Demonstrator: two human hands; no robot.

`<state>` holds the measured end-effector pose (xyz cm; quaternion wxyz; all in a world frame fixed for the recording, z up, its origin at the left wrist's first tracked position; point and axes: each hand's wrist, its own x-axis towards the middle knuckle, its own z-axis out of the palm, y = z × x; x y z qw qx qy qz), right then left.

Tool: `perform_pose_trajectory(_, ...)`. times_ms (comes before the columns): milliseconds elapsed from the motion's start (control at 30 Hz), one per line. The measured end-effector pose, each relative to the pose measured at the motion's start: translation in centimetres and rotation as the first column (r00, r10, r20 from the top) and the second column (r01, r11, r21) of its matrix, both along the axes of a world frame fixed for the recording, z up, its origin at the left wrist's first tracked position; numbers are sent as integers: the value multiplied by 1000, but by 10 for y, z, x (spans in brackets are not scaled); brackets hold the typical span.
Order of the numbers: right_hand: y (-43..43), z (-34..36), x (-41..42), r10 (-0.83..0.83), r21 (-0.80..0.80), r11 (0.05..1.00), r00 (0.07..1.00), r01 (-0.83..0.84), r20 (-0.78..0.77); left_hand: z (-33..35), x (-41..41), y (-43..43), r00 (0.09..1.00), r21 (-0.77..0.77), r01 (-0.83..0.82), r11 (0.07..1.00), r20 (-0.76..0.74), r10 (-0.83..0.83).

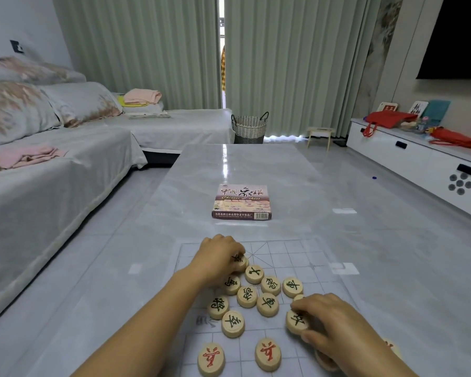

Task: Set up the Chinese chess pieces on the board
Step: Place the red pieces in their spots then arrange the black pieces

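Note:
A thin translucent chess board [283, 251] with a printed grid lies on the glossy grey table. Several round wooden pieces with black characters cluster at its middle [267, 304]. Two red-character pieces [211, 359] [267, 354] stand near the front edge. My left hand [219, 255] reaches to the far part of the cluster and grips a black-character piece [239, 261] under its fingers. My right hand [329, 319] pinches another black-character piece [297, 321] at the cluster's right side. More pieces lie partly hidden under my right hand.
The chess set's box [242, 202] lies on the table [245, 164] beyond the board. A covered sofa [52, 172] runs along the left, a white low cabinet [419, 156] along the right. A woven basket [249, 127] stands by the curtains.

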<state>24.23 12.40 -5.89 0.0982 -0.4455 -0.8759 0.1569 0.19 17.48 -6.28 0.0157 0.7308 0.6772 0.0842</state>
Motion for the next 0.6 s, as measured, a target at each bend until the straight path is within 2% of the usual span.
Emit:
perform_pose_trajectory(167, 3, -6, -3, 58, 42, 997, 998, -60, 38, 10, -39, -32, 987, 16, -62, 998, 149, 59)
perform_pose_trajectory(400, 1, -12, -5, 86, 76, 993, 996, -88, 28, 2, -55, -88, 979, -50, -1, 999, 203, 11)
perform_pose_trajectory(467, -1, -12, -5, 81, 71, 994, 997, -82, 16, 4, -51, -87, 983, -65, 32, 997, 181, -20)
perform_pose_trajectory(600, -1, -8, -3, 41, 64, 997, 999, -39, -27, -2, -39, -80, 995, -40, 91, 995, 45, -89)
